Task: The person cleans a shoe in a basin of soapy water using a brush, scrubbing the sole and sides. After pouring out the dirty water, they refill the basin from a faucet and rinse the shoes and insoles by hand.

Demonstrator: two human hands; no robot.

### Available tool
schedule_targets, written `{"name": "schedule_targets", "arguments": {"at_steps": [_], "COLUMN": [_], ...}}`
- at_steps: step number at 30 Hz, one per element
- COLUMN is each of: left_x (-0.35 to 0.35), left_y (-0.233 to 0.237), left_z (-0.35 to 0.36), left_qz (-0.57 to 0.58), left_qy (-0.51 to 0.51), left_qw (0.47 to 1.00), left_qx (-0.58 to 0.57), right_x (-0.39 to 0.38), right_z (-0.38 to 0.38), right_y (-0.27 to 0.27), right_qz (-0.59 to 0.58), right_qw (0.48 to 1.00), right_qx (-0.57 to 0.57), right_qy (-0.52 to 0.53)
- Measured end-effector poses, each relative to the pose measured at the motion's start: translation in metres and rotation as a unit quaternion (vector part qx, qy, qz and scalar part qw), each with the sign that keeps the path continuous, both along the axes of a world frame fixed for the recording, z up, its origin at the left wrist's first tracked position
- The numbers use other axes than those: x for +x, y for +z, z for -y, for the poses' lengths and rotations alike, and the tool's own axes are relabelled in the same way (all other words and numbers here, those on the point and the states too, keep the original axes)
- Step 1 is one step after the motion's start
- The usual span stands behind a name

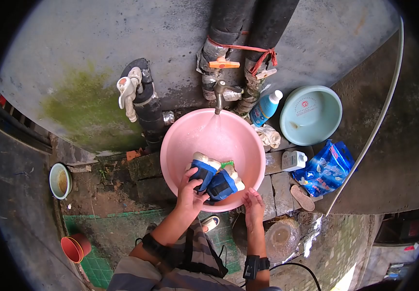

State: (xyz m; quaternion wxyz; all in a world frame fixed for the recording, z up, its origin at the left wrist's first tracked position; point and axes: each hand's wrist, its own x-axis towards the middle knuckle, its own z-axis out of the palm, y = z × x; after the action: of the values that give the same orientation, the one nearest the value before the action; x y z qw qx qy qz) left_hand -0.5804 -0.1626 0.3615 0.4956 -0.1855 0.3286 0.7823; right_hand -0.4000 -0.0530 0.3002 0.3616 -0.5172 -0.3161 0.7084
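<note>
A pink basin (180, 140) stands under a running tap (218, 92), with water streaming into it. In the basin lie two blue shoes (214, 177) with pale soles, and a green brush (227, 164) shows between them. My left hand (190, 193) grips the left blue shoe at its near end. My right hand (253, 201) rests on the basin's near rim, fingers together, holding nothing I can see.
A teal basin (311, 114), a blue bottle (266, 107), a white container (294, 160) and a blue detergent bag (327, 167) sit to the right. A shoe sole (301, 198) lies below them. A small bowl (60, 180) and red cup (75, 247) are at left.
</note>
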Motion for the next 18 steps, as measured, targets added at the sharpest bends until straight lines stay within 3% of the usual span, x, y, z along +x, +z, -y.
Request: {"name": "schedule_targets", "arguments": {"at_steps": [18], "left_x": [-0.0005], "left_y": [0.0071], "left_z": [-0.0008], "left_qz": [-0.001], "left_qy": [0.000], "left_qw": [0.999], "left_qx": [-0.040], "right_x": [0.0017], "right_z": [0.0001], "right_y": [-0.0015], "right_qz": [-0.003], "right_qw": [1.000], "right_qx": [0.002], "right_qy": [0.007]}}
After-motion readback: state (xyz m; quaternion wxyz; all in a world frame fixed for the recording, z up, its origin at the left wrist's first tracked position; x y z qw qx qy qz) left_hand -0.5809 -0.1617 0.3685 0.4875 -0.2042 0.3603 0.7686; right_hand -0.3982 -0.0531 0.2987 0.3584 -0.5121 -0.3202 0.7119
